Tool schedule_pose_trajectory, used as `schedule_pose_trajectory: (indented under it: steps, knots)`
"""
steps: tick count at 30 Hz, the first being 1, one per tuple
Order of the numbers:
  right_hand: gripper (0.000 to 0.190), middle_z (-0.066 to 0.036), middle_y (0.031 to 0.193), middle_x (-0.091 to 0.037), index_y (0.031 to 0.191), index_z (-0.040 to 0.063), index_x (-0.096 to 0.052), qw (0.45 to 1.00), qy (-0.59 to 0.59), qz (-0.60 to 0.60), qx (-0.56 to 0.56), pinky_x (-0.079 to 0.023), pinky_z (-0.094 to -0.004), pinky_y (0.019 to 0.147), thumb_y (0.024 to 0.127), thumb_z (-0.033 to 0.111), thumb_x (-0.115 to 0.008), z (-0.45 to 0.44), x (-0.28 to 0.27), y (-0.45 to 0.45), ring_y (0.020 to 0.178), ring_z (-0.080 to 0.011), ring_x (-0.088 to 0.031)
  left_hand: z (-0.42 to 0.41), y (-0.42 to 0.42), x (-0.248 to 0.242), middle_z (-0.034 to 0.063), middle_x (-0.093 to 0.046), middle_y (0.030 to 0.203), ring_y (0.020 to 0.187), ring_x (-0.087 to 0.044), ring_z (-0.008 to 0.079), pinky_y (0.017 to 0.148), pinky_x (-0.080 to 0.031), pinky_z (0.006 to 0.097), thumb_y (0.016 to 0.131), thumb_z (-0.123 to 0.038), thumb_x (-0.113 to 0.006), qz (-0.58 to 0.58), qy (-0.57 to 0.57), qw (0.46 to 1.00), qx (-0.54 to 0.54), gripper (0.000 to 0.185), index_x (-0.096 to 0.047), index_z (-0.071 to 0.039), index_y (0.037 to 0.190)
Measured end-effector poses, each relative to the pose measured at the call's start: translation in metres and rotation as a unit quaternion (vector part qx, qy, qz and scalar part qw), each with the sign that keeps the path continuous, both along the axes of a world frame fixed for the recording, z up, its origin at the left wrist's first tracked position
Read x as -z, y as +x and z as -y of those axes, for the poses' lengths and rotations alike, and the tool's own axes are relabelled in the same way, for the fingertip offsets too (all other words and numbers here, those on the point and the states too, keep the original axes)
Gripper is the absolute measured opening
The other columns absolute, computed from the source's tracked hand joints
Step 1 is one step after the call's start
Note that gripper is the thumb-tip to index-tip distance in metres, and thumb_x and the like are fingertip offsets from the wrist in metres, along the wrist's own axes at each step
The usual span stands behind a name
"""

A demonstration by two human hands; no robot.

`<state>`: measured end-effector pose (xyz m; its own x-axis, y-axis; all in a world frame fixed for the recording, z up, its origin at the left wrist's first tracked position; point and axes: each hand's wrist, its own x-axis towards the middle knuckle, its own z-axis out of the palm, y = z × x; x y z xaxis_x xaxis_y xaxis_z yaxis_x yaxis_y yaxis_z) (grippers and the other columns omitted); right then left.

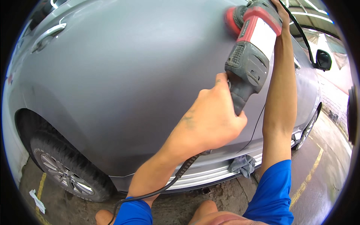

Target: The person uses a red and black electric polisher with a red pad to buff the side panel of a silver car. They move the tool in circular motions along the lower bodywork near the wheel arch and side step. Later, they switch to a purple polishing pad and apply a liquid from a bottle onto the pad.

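My left hand (209,115) grips the black rear handle of a red and black electric car polisher (250,56). At the top right, my right hand (282,14) is on the polisher's head end, its fingers partly hidden behind the tool. The round red pad (233,21) is against or very near the grey car's side panel (126,78); it looks blurred. From the handle end, a black power cord (157,191) runs down over my left forearm.
A grey cloth (243,165) lies on the car's silver side step (205,175). A wheel (66,174) is at lower left, a door handle (50,35) above it. The side mirror (323,60) sticks out at right. A white scrap (37,201) lies on the floor.
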<state>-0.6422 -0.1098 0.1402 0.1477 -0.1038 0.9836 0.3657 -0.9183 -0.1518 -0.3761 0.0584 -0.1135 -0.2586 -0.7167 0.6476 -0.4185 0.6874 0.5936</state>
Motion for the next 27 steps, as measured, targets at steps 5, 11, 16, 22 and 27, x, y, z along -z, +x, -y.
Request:
schedule_pose_trajectory:
  steps: [5,11,16,22,27]
  knots:
    - [0.023,-0.011,0.085,-0.064,0.108,0.002,-0.062,0.997,-0.014,-0.034,-0.073,-0.058,-0.0381,0.069,0.093,0.018,-0.057,-0.020,-0.011,0.073,0.074,-0.0241,-0.066,0.000,0.022,0.006,0.0241,-0.067,0.083,0.065,-0.069,0.0320,0.063,-0.055,0.0392,0.077,-0.015,-0.068,-0.045,-0.066,0.996,-0.036,0.060,-0.044,0.009,0.125]
    - [0.023,-0.010,0.083,-0.065,0.109,0.002,-0.063,0.997,-0.072,-0.031,-0.001,-0.056,-0.0355,0.069,0.093,0.019,-0.059,-0.012,-0.038,0.121,0.074,-0.0216,-0.066,-0.008,0.047,0.019,0.0196,-0.066,0.085,0.049,-0.062,0.0149,0.045,-0.049,0.0283,0.076,-0.007,-0.067,-0.126,-0.041,0.991,-0.026,0.055,-0.044,0.008,0.123]
    - [0.026,-0.010,0.086,-0.065,0.112,0.003,-0.063,0.997,-0.029,-0.060,-0.027,-0.056,-0.0369,0.071,0.093,0.019,-0.059,-0.025,-0.019,0.103,0.075,-0.0230,-0.065,-0.003,0.035,0.016,0.0238,-0.067,0.090,0.081,-0.069,0.0337,0.078,-0.053,0.0392,0.075,-0.013,-0.070,-0.105,-0.043,0.993,-0.008,0.060,-0.043,0.007,0.125]
    - [0.026,-0.011,0.087,-0.065,0.112,0.002,-0.062,0.999,-0.020,-0.044,-0.007,-0.057,-0.0375,0.071,0.093,0.020,-0.059,-0.026,-0.015,0.069,0.075,-0.0237,-0.066,0.006,0.017,0.003,0.0255,-0.067,0.091,0.083,-0.070,0.0371,0.077,-0.053,0.0401,0.076,-0.015,-0.069,-0.066,0.016,0.997,0.034,0.061,-0.043,0.010,0.125]
    - [0.026,-0.012,0.087,-0.065,0.112,0.002,-0.062,0.999,-0.026,-0.041,0.003,-0.057,-0.0381,0.071,0.093,0.020,-0.059,-0.024,-0.016,0.059,0.075,-0.0242,-0.066,0.018,0.007,0.013,0.0251,-0.067,0.093,0.083,-0.069,0.0355,0.079,-0.053,0.0398,0.075,-0.015,-0.069,-0.088,-0.041,0.994,0.042,0.062,-0.043,0.009,0.126]
